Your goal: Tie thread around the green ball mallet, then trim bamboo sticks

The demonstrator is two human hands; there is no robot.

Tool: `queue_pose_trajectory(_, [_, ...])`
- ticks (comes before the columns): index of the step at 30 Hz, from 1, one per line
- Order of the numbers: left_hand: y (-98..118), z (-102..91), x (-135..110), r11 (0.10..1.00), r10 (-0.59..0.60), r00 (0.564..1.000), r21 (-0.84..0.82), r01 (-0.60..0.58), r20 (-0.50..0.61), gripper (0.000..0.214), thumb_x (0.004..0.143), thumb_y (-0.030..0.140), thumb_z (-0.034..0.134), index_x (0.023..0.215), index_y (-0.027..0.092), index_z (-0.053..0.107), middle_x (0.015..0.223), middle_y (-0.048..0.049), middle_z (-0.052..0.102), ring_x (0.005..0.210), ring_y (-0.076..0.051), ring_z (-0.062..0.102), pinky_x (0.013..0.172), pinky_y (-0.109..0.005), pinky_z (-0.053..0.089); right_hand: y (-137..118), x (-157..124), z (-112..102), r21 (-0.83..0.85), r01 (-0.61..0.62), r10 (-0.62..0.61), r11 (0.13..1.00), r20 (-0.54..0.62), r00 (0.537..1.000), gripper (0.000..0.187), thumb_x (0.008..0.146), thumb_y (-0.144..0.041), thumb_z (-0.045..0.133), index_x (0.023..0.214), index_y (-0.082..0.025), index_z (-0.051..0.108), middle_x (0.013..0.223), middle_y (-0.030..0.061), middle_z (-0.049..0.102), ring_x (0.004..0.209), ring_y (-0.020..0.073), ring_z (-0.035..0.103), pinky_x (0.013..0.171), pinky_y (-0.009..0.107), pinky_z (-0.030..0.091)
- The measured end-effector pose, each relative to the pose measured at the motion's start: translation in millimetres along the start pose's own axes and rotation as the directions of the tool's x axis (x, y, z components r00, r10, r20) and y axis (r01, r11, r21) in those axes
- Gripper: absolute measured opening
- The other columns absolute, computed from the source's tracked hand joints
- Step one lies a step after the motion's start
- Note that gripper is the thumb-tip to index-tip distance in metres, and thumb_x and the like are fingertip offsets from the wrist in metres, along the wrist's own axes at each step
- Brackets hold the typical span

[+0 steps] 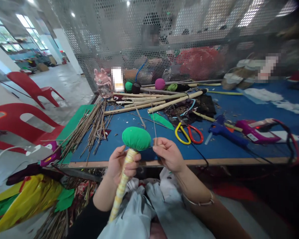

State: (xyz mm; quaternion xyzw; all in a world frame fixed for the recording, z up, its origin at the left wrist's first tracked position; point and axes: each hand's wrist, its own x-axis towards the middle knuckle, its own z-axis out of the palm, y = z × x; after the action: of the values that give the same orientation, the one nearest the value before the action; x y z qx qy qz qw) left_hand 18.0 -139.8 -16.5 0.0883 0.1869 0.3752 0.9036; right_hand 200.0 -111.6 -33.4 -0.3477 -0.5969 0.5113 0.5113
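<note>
My left hand (118, 162) is wrapped round the upper part of a stick (118, 196) bound in pale yellow and white strips, which slants down toward my lap. On the stick's top sits a rounded head covered in gathered green cloth (136, 137). Just right of that head, my right hand (169, 155) pinches a thin stick (153, 119) between thumb and fingers; it points up and away over the table. Whether its lower end touches the green cloth, I cannot tell. Scissors (189, 133) with one yellow and one red handle lie beyond my right hand.
On the blue tabletop (129, 119) lie thin twigs (89, 127), long bamboo poles (175, 102), a blue glue gun (223, 131) and a purple device (251, 131) with cables. Small cloth-covered balls (159, 84) line the back, before a perforated metal screen (97, 43). A red chair (22, 124) stands left.
</note>
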Motion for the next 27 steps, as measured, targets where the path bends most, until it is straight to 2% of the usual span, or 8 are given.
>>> queue_pose_trajectory(6, [-0.5, -10.8, 9.4, 1.0, 0.0, 1.0, -0.023, -0.001, -0.015, 0.043, 0.079, 0.056, 0.044, 0.076, 0.014, 0.047, 0.058, 0.0037, 0.038, 0.032, 0.002, 0.014, 0.025, -0.009, 0.011, -11.5, 9.2, 9.0, -0.169, 0.131, -0.143, 0.977, -0.055, 0.988, 0.043, 0.077, -0.03, 0.058, 0.05, -0.021, 0.026, 0.064, 0.003, 0.048, 0.102, 0.0213, 0.05, 0.076, 0.03, 0.04])
queue_pose_trajectory(10, [-3.3, -10.9, 13.4, 0.975, 0.053, 0.981, 0.221, -0.011, -0.184, 0.054, 0.076, 0.064, 0.041, 0.081, 0.011, 0.053, 0.049, 0.0034, 0.043, 0.028, 0.0, 0.026, 0.025, -0.011, 0.019, -15.5, 9.6, 11.4, -0.227, 0.191, -0.208, 0.955, -0.054, 0.977, 0.042, 0.08, -0.027, 0.055, 0.051, -0.022, 0.024, 0.055, 0.0008, 0.045, 0.103, 0.023, 0.054, 0.08, 0.034, 0.042])
queue_pose_trajectory(12, [-7.0, -2.9, 11.2, 0.89, 0.267, 0.914, 0.442, -0.112, -0.306, 0.052, 0.076, 0.061, 0.045, 0.09, 0.012, 0.054, 0.05, 0.0014, 0.051, 0.032, -0.006, 0.043, 0.031, -0.014, 0.032, -18.1, 8.2, 12.5, -0.297, 0.215, -0.25, 0.93, -0.087, 0.964, 0.044, 0.08, -0.027, 0.055, 0.05, -0.022, 0.024, 0.051, -0.001, 0.039, 0.097, 0.023, 0.057, 0.078, 0.033, 0.043])
queue_pose_trajectory(14, [-10.3, 7.9, 5.9, 0.764, 0.473, 0.819, 0.615, -0.197, -0.326, 0.046, 0.076, 0.053, 0.053, 0.104, 0.017, 0.05, 0.062, -0.0001, 0.06, 0.046, -0.011, 0.057, 0.044, -0.019, 0.045, -22.1, 7.3, 14.0, -0.349, 0.218, -0.262, 0.911, -0.084, 0.962, 0.044, 0.08, -0.026, 0.055, 0.049, -0.022, 0.024, 0.053, -0.0009, 0.04, 0.094, 0.0221, 0.058, 0.072, 0.031, 0.044])
queue_pose_trajectory(15, [-11.5, 12.8, 2.8, 0.724, 0.504, 0.808, 0.66, -0.202, -0.305, 0.045, 0.075, 0.049, 0.057, 0.108, 0.02, 0.049, 0.069, -0.0004, 0.062, 0.052, -0.012, 0.059, 0.049, -0.022, 0.048, -24.2, 7.1, 15.0, -0.369, 0.219, -0.262, 0.903, -0.071, 0.962, 0.044, 0.08, -0.026, 0.055, 0.049, -0.021, 0.024, 0.054, -0.0006, 0.04, 0.093, 0.0216, 0.058, 0.07, 0.03, 0.044])
queue_pose_trajectory(17, [-12.6, 19.4, -1.7, 0.695, 0.468, 0.845, 0.699, -0.171, -0.259, 0.04, 0.075, 0.044, 0.059, 0.105, 0.02, 0.05, 0.075, -0.0006, 0.063, 0.053, -0.011, 0.058, 0.05, -0.022, 0.047, -27.9, 7.0, 17.1, -0.41, 0.228, -0.274, 0.883, -0.056, 0.96, 0.043, 0.081, -0.026, 0.053, 0.049, -0.021, 0.025, 0.056, -0.0002, 0.042, 0.092, 0.0206, 0.057, 0.068, 0.028, 0.043])
queue_pose_trajectory(22, [-10.5, 12.4, 1.9, 0.758, 0.355, 0.891, 0.646, -0.096, -0.284, 0.036, 0.075, 0.049, 0.057, 0.071, 0.014, 0.05, 0.054, 0.0027, 0.05, 0.038, -0.004, 0.038, 0.036, -0.015, 0.031, -30.0, 0.3, 17.3, -0.593, 0.194, -0.312, 0.781, -0.101, 0.945, 0.039, 0.082, -0.031, 0.053, 0.051, -0.02, 0.032, 0.064, -0.0008, 0.039, 0.068, 0.013, 0.048, 0.06, 0.024, 0.036])
queue_pose_trajectory(27, [-7.8, 1.6, 4.0, 0.842, 0.274, 0.916, 0.533, -0.082, -0.293, 0.04, 0.075, 0.052, 0.054, 0.068, 0.012, 0.05, 0.055, 0.0027, 0.045, 0.039, -0.002, 0.033, 0.034, -0.013, 0.025, -22.2, -10.0, 6.2, -0.646, 0.186, -0.155, 0.74, 0.106, 0.982, 0.037, 0.087, -0.028, 0.043, 0.053, -0.019, 0.032, 0.055, -0.0043, 0.032, 0.053, 0.0088, 0.035, 0.053, 0.024, 0.026])
